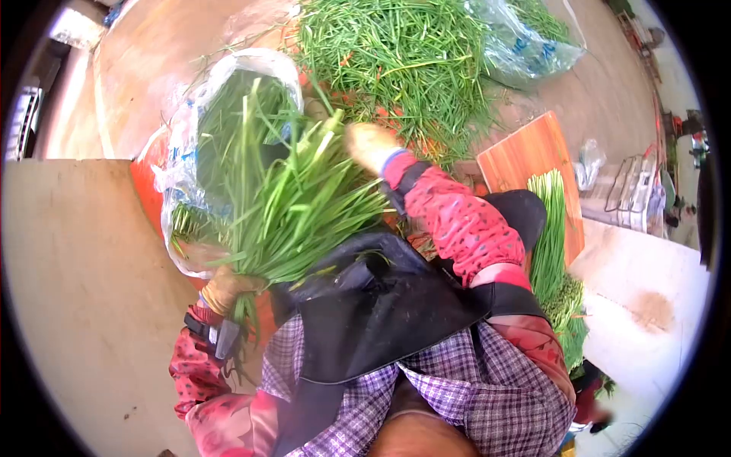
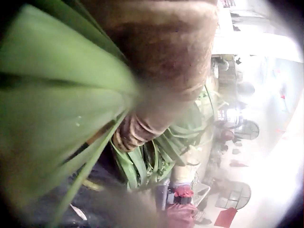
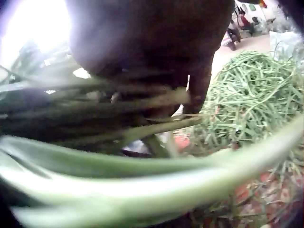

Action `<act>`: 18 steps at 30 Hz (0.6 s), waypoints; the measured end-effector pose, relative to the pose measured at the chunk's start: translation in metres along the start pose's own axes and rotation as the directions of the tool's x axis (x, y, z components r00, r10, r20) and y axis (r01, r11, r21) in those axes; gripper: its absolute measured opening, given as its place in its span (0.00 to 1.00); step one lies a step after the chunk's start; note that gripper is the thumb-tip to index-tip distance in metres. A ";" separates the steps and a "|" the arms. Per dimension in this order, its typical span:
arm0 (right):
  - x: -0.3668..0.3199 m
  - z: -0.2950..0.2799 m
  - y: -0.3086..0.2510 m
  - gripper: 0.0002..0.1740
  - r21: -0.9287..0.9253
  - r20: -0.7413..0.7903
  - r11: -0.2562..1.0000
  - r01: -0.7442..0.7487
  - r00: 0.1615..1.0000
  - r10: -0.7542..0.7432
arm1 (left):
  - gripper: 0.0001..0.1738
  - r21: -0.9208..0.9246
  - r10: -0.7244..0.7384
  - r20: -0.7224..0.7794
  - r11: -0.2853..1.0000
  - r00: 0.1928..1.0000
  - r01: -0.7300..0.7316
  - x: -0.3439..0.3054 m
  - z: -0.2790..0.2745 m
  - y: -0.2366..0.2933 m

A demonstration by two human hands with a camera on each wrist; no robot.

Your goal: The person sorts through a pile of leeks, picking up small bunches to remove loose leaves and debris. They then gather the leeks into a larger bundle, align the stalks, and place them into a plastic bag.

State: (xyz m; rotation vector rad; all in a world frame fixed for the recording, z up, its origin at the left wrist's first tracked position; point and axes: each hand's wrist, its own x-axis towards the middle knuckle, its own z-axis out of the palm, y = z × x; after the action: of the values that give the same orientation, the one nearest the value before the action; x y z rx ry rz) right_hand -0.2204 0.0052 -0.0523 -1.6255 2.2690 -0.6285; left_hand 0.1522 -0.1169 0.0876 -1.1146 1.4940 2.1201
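In the head view, my left hand (image 1: 228,289), in a tan glove, grips a bunch of green chives (image 1: 293,206) near its leafy end at the lower left. The bunch slants up and right over the dark apron (image 1: 365,305), its pale stem ends at the top. Close beside those ends is my blurred right hand (image 1: 371,146). In the right wrist view, the dark right hand (image 3: 156,47) hangs over stem ends, its fingers pointing down; I cannot tell whether they pinch any. Brown glove fingers (image 2: 135,133) curl against broad leaves in the left wrist view.
A clear plastic bag (image 1: 179,160) with greens stands open at the left. Ahead lies a loose heap of chives (image 1: 396,68), another plastic bag (image 1: 525,49) beside it. At the right, a wooden board (image 1: 525,156) leans near a neat row of chives (image 1: 550,236).
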 end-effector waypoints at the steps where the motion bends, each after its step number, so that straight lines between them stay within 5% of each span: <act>1: -0.002 -0.003 0.026 0.13 -0.003 0.069 0.995 -0.102 0.992 0.102 | 0.24 0.050 -0.012 0.012 0.999 1.000 0.011 -0.002 -0.001 -0.001; 3: -0.009 -0.013 0.073 0.13 -0.138 -0.003 0.922 -0.361 0.931 0.364 | 0.24 0.143 0.045 0.041 0.988 0.998 -0.051 -0.004 0.002 0.008; 4: -0.007 -0.018 0.117 0.12 -0.064 -0.080 0.868 -0.493 0.869 0.488 | 0.24 0.099 0.037 0.021 0.994 0.999 -0.039 -0.007 0.007 0.012; 5: -0.009 -0.016 0.125 0.13 -0.262 -0.173 0.901 -0.346 0.935 0.308 | 0.24 0.055 0.032 -0.002 0.998 0.999 -0.032 -0.009 0.010 0.015; 6: -0.010 -0.091 0.098 0.14 -0.260 -0.022 0.801 -0.539 0.833 0.553 | 0.24 0.011 0.026 -0.024 1.000 0.999 -0.026 -0.009 0.013 0.018; 8: -0.004 -0.109 0.059 0.15 -0.250 -0.299 0.944 -0.214 0.945 0.135 | 0.24 -0.004 0.013 -0.044 1.000 0.999 -0.013 -0.010 0.016 0.021; 10: 0.015 -0.144 -0.026 0.21 -0.181 0.055 0.983 -0.018 0.998 0.029 | 0.24 0.033 0.010 -0.035 0.999 0.999 -0.008 -0.008 0.019 0.027; 12: 0.026 -0.116 -0.058 0.18 -0.085 0.284 0.982 0.170 0.949 -0.140 | 0.23 0.103 0.007 -0.014 0.995 1.000 -0.006 -0.008 0.019 0.030; 14: 0.027 -0.082 -0.077 0.17 -0.039 0.469 0.996 0.084 0.881 -0.056 | 0.23 0.147 -0.038 -0.003 0.988 0.999 0.039 -0.011 0.017 0.034; 16: 0.026 -0.067 -0.076 0.18 0.168 0.413 0.978 0.126 0.892 -0.186 | 0.24 0.194 -0.042 0.011 0.980 0.999 0.039 -0.010 0.014 0.035; 18: 0.017 -0.068 -0.071 0.20 0.320 0.470 0.944 -0.084 0.879 -0.081 | 0.25 0.250 -0.017 0.035 0.968 0.999 0.008 -0.009 0.010 0.030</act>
State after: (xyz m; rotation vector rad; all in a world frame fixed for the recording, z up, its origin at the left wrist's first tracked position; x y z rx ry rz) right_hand -0.1993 -0.0173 0.0419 -1.4197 1.7017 -0.5030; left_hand 0.1349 -0.1187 0.1156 -0.9849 1.6757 1.8689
